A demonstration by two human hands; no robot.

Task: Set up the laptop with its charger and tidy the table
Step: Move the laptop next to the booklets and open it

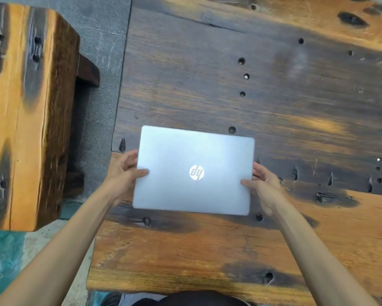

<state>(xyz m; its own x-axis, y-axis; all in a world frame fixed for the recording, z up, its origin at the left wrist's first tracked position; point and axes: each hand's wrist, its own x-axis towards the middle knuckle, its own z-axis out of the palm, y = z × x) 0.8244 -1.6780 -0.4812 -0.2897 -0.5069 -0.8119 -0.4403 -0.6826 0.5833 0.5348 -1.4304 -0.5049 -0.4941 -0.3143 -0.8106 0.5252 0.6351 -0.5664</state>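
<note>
Both hands grip a closed silver laptop (194,171), one at each short side. Left hand (125,171): thumb lies flat on the lid, remaining fingers curl around the left edge and go underneath. Right hand (261,182): thumb on the lid near the right edge, fingers wrapped around and under that edge. Both forearms bare, reaching in from the near edge of the frame. Laptop lid faces up, round logo near its centre reads inverted from this view. Whether the laptop rests on the surface or is held just above it cannot be told; a dark shadow runs along its near edge. It sits over the wooden table (296,96), toward the table's left side, slightly rotated against the table edge. Table top is dark weathered planks with orange patches and many small round holes; one hole lies just beyond the laptop's far edge. Left of the table, across a strip of grey floor (101,40), stands a wooden bench (22,107), well apart from the laptop.
</note>
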